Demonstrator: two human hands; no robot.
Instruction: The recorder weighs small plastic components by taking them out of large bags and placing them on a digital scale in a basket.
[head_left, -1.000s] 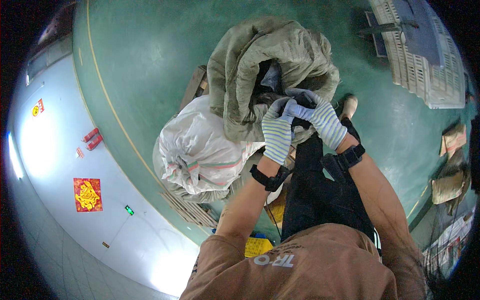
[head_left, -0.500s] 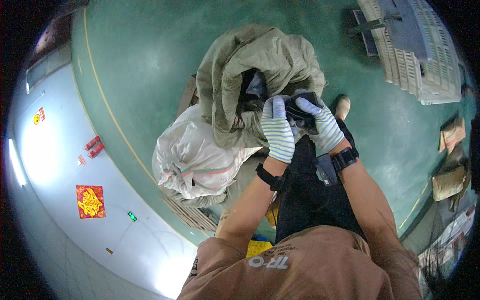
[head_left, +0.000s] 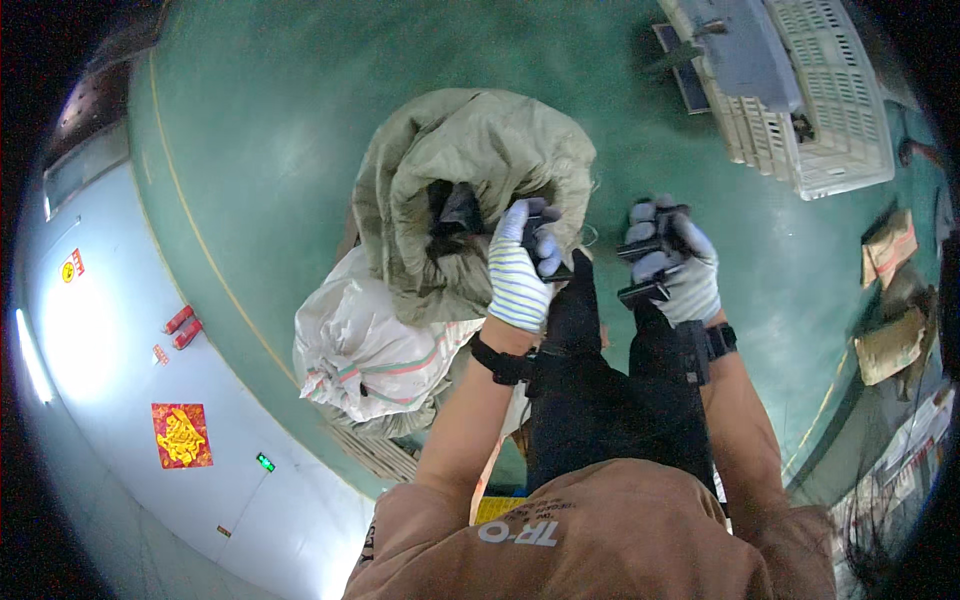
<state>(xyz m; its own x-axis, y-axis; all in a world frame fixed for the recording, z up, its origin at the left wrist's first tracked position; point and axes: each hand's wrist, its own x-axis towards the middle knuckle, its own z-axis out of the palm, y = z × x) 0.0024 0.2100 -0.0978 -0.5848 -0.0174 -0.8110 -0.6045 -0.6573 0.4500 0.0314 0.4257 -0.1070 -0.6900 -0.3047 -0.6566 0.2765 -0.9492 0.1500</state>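
My left hand (head_left: 518, 275), in a striped glove, is closed round a small black part (head_left: 534, 229) at the right rim of an open grey-green woven sack (head_left: 490, 130). Dark pieces (head_left: 460, 212) show inside the sack's mouth. Away from the sack, over my right leg, my right hand (head_left: 690, 275) is gloved too. Its curled fingers hold black parts (head_left: 645, 291) with flat, straight edges. Their exact kind cannot be made out, as fingers cover much of them.
A tied white sack (head_left: 370, 340) leans against the open one, with wooden slats (head_left: 375, 450) below it. White perforated crates (head_left: 840, 150) stand at the far right, with cardboard pieces (head_left: 890, 345) nearer. Red fire extinguishers (head_left: 183, 327) are by the left wall.
My hands were together over the sack's right edge on black parts. They have moved apart, the right one going right, and each now holds black parts. The view has shifted a little.
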